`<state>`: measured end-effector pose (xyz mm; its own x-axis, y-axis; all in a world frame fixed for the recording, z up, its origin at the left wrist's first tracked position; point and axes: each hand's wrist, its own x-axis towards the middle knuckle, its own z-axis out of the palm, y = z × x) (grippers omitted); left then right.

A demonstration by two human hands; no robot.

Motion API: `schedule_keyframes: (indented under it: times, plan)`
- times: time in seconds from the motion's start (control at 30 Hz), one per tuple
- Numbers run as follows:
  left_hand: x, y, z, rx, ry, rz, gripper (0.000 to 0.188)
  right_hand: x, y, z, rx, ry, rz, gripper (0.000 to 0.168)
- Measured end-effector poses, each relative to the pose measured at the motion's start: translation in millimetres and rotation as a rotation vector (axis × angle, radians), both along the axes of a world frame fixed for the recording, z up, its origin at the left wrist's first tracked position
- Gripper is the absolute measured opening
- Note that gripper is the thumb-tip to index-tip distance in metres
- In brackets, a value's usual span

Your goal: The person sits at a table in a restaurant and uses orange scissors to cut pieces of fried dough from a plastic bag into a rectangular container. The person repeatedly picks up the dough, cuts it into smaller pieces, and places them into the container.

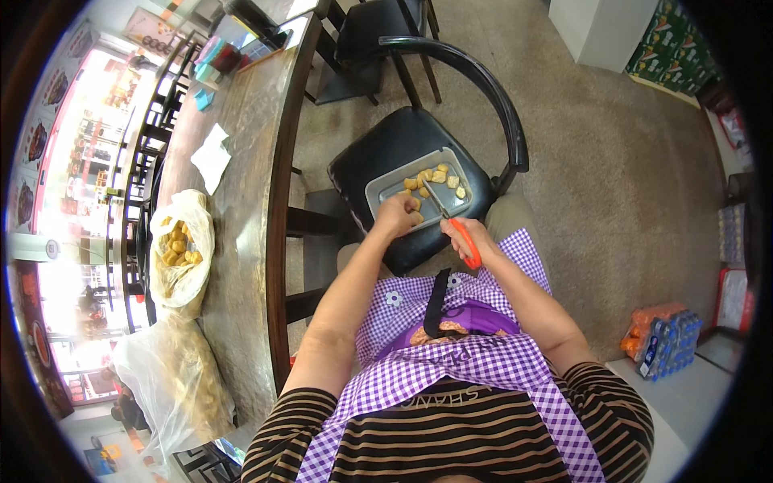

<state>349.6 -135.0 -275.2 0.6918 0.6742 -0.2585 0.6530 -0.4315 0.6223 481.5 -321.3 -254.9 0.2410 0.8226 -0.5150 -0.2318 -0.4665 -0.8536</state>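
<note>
A shallow rectangular plastic tub [380, 183] rests on the black padded seat of a chair [362, 151] before me. Several golden fried tofu pieces [439, 176] lie in it, and a few at its right show pale faces. My right hand [468, 236] grips the orange handles of a pair of scissors [436, 199], whose blades point into the tub among the pieces. My left hand [397, 215] is over the tub's near left side, fingers bent down around a tofu piece [416, 217]. Its fingertips are partly hidden, but they appear to hold that piece.
On the wooden table [241, 199] at left stand an open plastic bag of tofu pieces [178, 244] and a larger clear bag [181, 374]. White tissue [212, 158] lies there too. The chair's curved armrest [483, 72] arches beyond the tub. Shrink-wrapped bottles [667, 344] stand at right.
</note>
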Motion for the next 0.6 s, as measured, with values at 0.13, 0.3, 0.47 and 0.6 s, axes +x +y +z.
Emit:
schedule_keyframes:
  times: [0.13,0.3,0.47,0.6]
  plan:
    - [5.8,-5.6,-18.0,0.029,0.079,0.079,0.024,-3.8,-0.9,0.8,0.021,-0.074,0.008,0.054]
    - [-4.6,8.0,-3.0,-0.51,-0.439,0.483,0.017,-5.0,-1.5,13.9,-0.006,-0.093,0.019,0.054]
    - [-6.2,3.1,29.1,-0.685,-0.761,0.672,0.015,-15.3,-0.5,19.4,0.021,-0.39,0.171,0.068]
    - [-3.9,-6.3,36.9,-0.708,-0.776,0.63,0.015,-24.6,0.4,23.0,0.074,-0.506,0.209,0.075]
